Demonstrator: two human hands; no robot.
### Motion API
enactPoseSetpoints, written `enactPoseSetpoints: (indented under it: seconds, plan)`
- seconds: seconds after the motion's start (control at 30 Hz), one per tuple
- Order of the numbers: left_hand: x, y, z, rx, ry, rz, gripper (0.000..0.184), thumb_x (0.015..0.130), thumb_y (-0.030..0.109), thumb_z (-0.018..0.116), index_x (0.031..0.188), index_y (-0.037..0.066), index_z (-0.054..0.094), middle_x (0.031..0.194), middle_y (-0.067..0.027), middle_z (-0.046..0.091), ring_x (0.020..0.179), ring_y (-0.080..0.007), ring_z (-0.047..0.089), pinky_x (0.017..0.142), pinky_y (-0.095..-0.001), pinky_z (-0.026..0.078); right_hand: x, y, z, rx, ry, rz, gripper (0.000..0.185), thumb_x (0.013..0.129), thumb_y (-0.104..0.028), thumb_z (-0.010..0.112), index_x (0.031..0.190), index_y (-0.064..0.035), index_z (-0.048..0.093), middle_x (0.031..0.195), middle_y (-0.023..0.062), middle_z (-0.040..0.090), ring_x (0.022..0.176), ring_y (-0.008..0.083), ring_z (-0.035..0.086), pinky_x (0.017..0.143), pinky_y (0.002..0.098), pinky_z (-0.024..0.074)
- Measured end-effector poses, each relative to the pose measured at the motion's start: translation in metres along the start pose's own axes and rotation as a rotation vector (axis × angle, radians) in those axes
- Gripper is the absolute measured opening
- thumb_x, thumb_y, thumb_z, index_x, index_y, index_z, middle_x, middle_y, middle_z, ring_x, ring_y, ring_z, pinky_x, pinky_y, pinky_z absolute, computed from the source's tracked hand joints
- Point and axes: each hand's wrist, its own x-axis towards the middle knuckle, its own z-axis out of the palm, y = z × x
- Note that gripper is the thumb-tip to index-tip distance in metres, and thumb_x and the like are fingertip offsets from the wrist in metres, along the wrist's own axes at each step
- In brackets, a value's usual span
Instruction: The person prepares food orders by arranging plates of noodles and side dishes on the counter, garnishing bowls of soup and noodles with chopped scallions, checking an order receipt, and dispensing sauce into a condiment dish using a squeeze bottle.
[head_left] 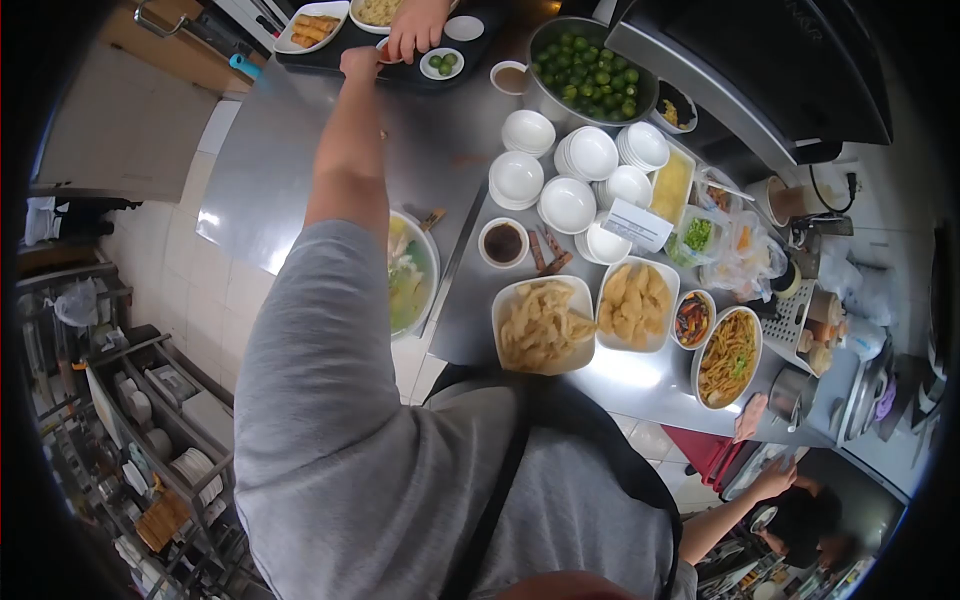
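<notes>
My left arm reaches to the far left, where my left hand (361, 62) is closed at the rim of a small dish of red sauce (384, 50) on a black tray (405, 74). Another person's hand (418, 28) comes from the top edge over the same dish. Close by stand a small dish with green citrus fruits (442, 64) and a white empty saucer (464, 28). My right hand (775, 478) is low at the right, away from the counter; its small, blurred fingers do not show whether it holds anything.
Stacked white bowls (568, 204), a pot of green citrus (588, 72), dark sauce (503, 243), fried wrappers (545, 324) and noodles (727, 358) crowd the steel counter (465, 318). A soup bowl (413, 272) sits under my left arm. A person in black (800, 520) stands lower right.
</notes>
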Motion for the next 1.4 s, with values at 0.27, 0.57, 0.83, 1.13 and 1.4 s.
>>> enactPoseSetpoints:
  seconds: [0.27,0.57,0.83,1.13,1.4]
  plan:
    - [-0.063,-0.066,-0.064,1.33,-0.316,0.637,0.038,0.061,0.024,0.071,0.091,0.002,0.062,0.096,-0.0165,0.061,0.092,-0.0307,0.058,0.079,-0.038,0.047,0.018,-0.025,0.021,0.099,0.158,-0.177,0.027,0.078,-0.023,0.057,0.102,-0.0102,0.06,0.102,0.0125,0.055,0.093,0.0295,0.053,0.078,0.0388,0.0422]
    - [-0.228,-0.068,-0.028,0.823,-0.424,1.111,0.015,0.063,0.011,0.063,0.076,0.006,0.058,0.079,-0.0131,0.061,0.077,-0.03,0.059,0.067,-0.0393,0.046,0.018,-0.077,0.025,0.288,0.171,-0.147,0.019,0.079,-0.021,0.058,0.093,-0.0098,0.063,0.098,0.0095,0.058,0.092,0.0261,0.054,0.077,0.0361,0.0433]
    - [-0.241,-0.07,0.008,0.929,-0.342,1.242,0.01,0.062,0.007,0.061,0.07,0.003,0.056,0.076,-0.0149,0.06,0.076,-0.0298,0.059,0.068,-0.0382,0.047,-0.01,-0.07,0.013,0.429,0.102,-0.075,0.017,0.079,-0.019,0.057,0.091,-0.0083,0.063,0.093,0.01,0.059,0.085,0.0269,0.056,0.071,0.0363,0.0444]
    - [-0.356,-0.057,-0.04,0.789,-0.914,1.138,0.025,0.057,0.011,0.069,0.078,0.002,0.06,0.069,-0.0078,0.061,0.064,-0.015,0.059,0.059,-0.0266,0.046,-0.064,-0.043,0.022,0.392,0.072,0.068,0.017,0.079,-0.018,0.057,0.09,-0.007,0.064,0.083,0.0095,0.06,0.076,0.0267,0.058,0.065,0.0356,0.045]
    - [-0.407,-0.085,0.003,0.377,-0.651,1.17,0.019,0.071,0.02,0.062,0.084,0.006,0.064,0.079,-0.0132,0.063,0.074,-0.0252,0.061,0.066,-0.0326,0.046,-0.071,-0.046,0.009,0.493,0.053,0.1,0.02,0.08,-0.015,0.056,0.095,-0.0037,0.062,0.087,0.0126,0.06,0.077,0.0271,0.057,0.066,0.0321,0.045]
